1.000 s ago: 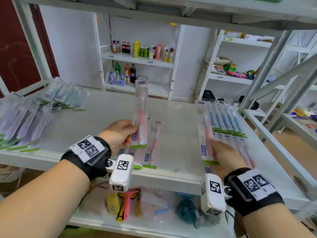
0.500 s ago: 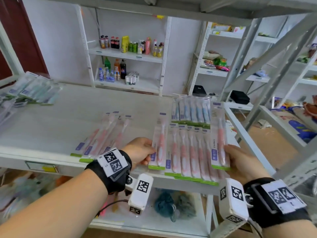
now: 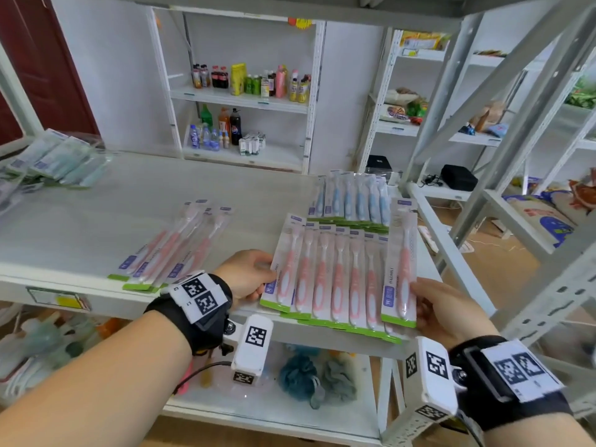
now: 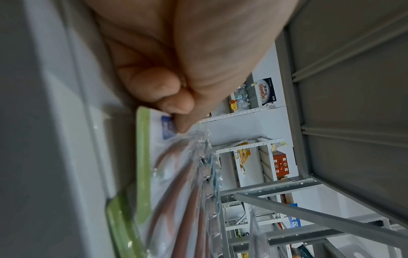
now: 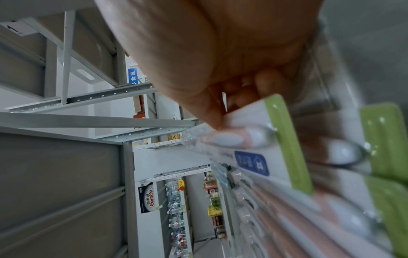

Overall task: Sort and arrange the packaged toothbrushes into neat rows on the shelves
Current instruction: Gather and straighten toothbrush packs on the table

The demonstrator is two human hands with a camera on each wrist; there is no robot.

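Note:
A row of pink packaged toothbrushes point(image 3: 335, 279) lies at the front right of the white shelf point(image 3: 96, 233). My left hand point(image 3: 248, 275) pinches the lower edge of the leftmost pink pack point(image 3: 285, 266), whose green bottom strip point(image 4: 143, 157) shows in the left wrist view. My right hand point(image 3: 442, 308) pinches a pink pack point(image 3: 401, 269) at the row's right end, held slightly raised; thumb on top point(image 5: 212, 120) of the pack point(image 5: 260, 148). Behind the row lies a row of blue packs point(image 3: 354, 198). A loose bunch of pink packs point(image 3: 174, 250) lies at the front middle.
A pile of pale green packs point(image 3: 58, 159) lies at the shelf's far left. Grey slanted shelf posts point(image 3: 483, 101) stand to the right. Bath sponges point(image 3: 309, 379) lie on the shelf below. Drink bottles point(image 3: 251, 79) fill the back shelves.
My view and both hands moved right to the pink row. The left hand brought its pink pack down to the row's left end; the right keeps its pack at the right end.

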